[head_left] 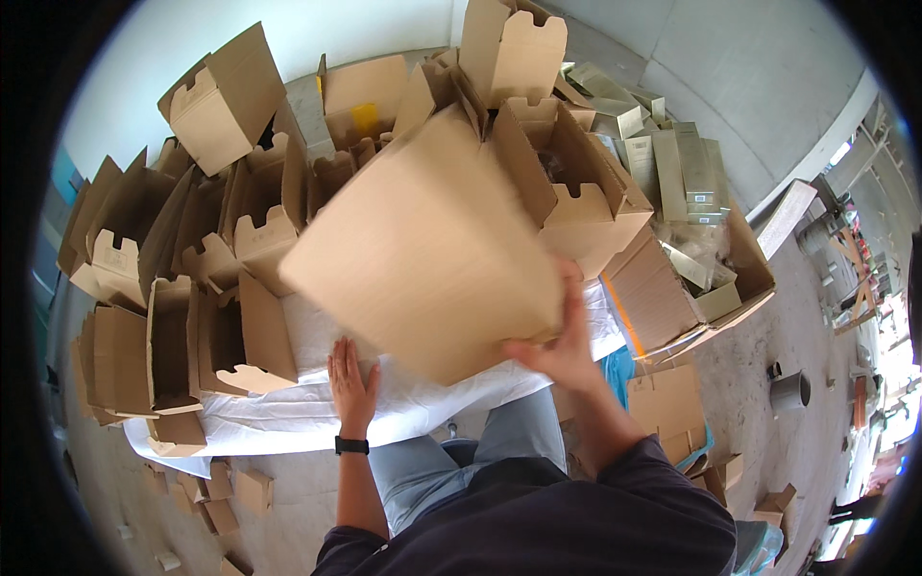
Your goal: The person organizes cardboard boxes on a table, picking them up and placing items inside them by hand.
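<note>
A plain brown cardboard box (432, 250) is tilted above the white-covered table, its edges slightly smeared by motion. My right hand (562, 341) grips its lower right corner, thumb on the near face and fingers round the side. My left hand (353, 389) is open, fingers stretched out, over the white sheet (298, 413) beside the box's lower left edge. It holds nothing. Left of this hand stands an open cardboard carton (264, 331). What lies behind the tilted box is hidden.
Several open cartons (125, 254) crowd the table's left and back. At right, a large carton (663, 288) stands near a pile of gold-coloured boxes (687, 173). Small cardboard pieces (254, 490) lie on the floor, and a grey cylindrical container (789, 392) stands farther right.
</note>
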Tool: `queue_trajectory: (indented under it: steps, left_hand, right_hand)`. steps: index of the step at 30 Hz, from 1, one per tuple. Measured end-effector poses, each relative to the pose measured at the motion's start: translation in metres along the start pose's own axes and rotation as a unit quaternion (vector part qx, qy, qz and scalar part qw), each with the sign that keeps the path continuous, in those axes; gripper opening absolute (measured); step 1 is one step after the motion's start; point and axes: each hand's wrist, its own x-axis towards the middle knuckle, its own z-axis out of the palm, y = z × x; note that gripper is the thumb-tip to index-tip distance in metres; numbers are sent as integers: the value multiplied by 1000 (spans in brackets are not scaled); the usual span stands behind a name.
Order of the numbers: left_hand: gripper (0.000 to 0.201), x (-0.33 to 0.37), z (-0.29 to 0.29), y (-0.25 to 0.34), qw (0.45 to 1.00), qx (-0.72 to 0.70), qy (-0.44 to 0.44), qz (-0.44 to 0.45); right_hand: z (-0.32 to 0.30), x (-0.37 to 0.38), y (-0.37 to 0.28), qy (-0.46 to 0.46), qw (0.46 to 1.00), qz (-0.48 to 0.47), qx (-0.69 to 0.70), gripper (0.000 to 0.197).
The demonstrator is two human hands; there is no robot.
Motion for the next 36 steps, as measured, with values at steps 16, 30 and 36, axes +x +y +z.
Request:
queue_trajectory:
  steps: [16,30,36]
  left_hand:
    - [61,1,-1,9,999,-8,33,-9]
    - [62,0,-5,9,999,-17,43,-12]
    - [62,0,-6,11,999,-17,39,-17]
  right_hand:
    - [-203,234,-14,279,871,-64,-399,86]
    - [-163,322,18,243,783,75,-568,90]
    - [-148,337,-19,222,809,85,-538,92]
